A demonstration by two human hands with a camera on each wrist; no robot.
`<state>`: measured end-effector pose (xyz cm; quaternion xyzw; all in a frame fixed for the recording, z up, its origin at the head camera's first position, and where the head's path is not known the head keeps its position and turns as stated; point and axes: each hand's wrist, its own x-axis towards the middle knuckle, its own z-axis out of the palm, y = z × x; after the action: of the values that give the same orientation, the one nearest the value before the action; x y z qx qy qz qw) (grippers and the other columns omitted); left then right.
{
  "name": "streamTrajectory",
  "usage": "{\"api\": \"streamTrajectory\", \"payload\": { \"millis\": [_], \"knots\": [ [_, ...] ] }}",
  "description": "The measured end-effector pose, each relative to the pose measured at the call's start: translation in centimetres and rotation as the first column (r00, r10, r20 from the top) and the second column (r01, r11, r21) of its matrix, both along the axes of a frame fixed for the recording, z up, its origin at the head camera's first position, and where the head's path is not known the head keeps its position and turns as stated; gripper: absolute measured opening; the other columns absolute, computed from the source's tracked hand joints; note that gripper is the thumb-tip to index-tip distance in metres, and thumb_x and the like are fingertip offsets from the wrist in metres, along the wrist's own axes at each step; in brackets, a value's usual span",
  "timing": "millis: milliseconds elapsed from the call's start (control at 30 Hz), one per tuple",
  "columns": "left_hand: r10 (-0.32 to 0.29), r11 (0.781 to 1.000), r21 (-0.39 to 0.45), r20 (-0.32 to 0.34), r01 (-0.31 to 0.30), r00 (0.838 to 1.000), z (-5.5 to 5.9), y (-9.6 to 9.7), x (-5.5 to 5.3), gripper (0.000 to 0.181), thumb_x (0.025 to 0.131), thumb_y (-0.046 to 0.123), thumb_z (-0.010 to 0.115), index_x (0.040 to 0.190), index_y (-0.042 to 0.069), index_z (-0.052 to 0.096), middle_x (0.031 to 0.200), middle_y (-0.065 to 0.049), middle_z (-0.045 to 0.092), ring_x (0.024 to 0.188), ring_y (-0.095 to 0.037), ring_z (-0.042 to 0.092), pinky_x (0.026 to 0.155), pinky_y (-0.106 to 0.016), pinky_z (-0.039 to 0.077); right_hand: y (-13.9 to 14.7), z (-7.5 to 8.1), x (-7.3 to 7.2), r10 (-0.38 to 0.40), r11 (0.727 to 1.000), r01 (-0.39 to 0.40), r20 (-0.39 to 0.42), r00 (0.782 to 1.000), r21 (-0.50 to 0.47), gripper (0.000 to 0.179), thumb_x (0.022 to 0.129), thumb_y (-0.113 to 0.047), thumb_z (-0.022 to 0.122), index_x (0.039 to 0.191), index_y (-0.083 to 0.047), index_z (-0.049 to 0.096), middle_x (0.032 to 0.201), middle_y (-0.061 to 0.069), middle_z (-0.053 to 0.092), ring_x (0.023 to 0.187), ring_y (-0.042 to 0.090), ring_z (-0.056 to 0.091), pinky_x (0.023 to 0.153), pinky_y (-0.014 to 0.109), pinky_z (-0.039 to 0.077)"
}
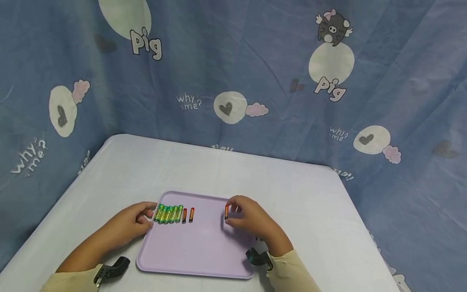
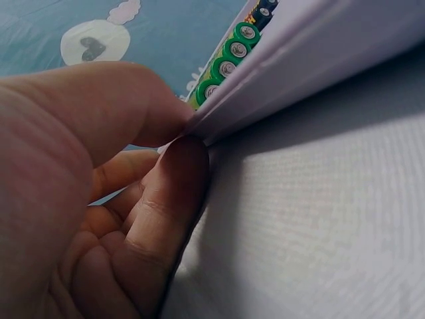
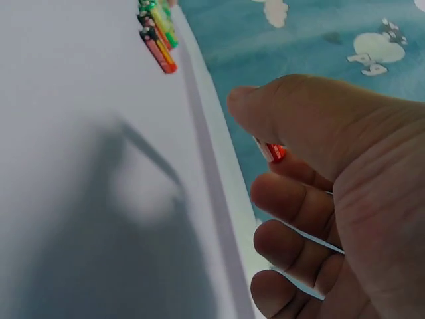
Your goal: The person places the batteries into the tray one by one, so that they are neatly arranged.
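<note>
A lilac tray lies on the table. Its left rim is pinched by my left hand; the left wrist view has the thumb and a finger meeting at the rim. Several green-and-yellow batteries stand in a row inside, close to those fingers. Two red-and-black batteries continue the row, slightly apart. Over the tray's right part, my right hand pinches another red-and-black battery between thumb and fingers. The thumb mostly covers that battery in the right wrist view.
A white cloth covers the table. Behind and beside it hangs a blue printed curtain. Small dark ends of something show at the tray's right edge, mostly hidden by the right wrist. Each wrist wears a black camera mount.
</note>
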<state>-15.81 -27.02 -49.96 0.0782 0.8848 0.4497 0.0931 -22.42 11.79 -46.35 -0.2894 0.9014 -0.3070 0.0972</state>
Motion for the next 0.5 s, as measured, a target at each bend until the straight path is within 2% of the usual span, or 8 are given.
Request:
{"api": "streamTrajectory", "payload": {
  "millis": [333,500],
  "knots": [
    [0.003,1.0,0.0,0.001,-0.003,1.0,-0.2,-0.1,-0.1,0.06,0.09,0.008,0.072,0.144,-0.009,0.052,0.113,-0.009,0.062,0.087,-0.008,0.056,0.074,-0.023,0.05,-2.9,-1.0,-0.9,0.044,0.997,-0.044,-0.012,0.999,0.063,0.036,0.087,-0.029,0.086,0.116,-0.021,0.067,0.1,-0.008,0.064,0.093,0.009,0.059,0.085,0.028,0.051],
    [-0.001,1.0,0.008,-0.023,0.001,1.0,-0.3,-0.2,0.0,0.059,0.09,0.008,0.073,0.143,-0.01,0.053,0.111,-0.008,0.062,0.086,-0.007,0.055,0.074,-0.023,0.049,-4.3,-1.4,-0.9,0.071,0.991,-0.071,0.001,0.997,0.114,0.037,0.087,-0.029,0.086,0.117,-0.02,0.066,0.1,-0.009,0.062,0.093,0.006,0.057,0.087,0.026,0.05]
  ]
}}
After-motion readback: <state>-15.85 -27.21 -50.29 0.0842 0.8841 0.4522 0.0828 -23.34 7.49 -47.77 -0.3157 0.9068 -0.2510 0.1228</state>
